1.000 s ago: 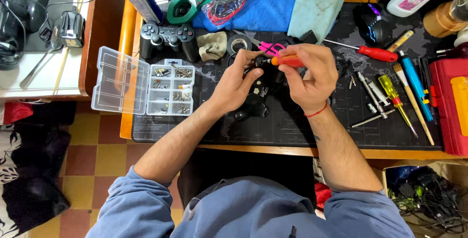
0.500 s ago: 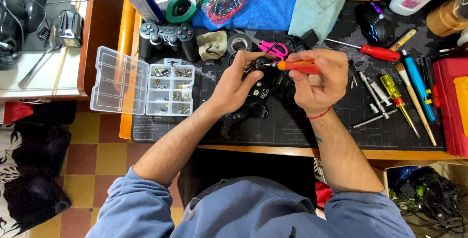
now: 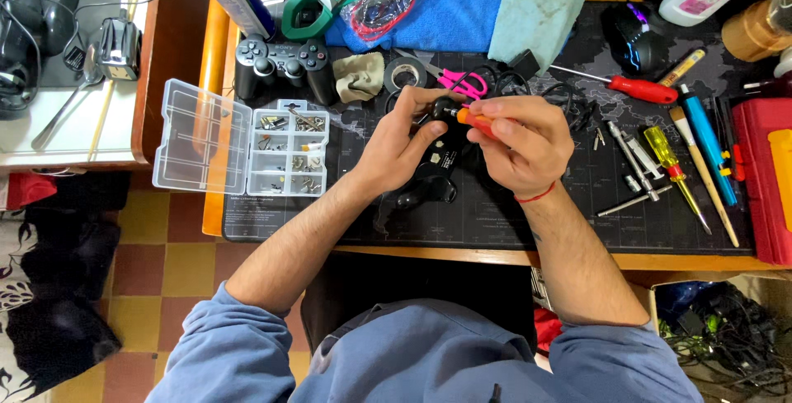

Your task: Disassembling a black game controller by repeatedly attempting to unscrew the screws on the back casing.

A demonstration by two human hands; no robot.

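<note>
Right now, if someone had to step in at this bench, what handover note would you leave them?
Left hand: grips the black controller shell over the black mat.
Right hand: fingers hold the orange-handled screwdriver, tip at the shell.
Open parts box with small hardware lies left of the hands; a whole black gamepad behind it.
Done: shell looks opened.
Left: how many screws remain cannot be told.
</note>
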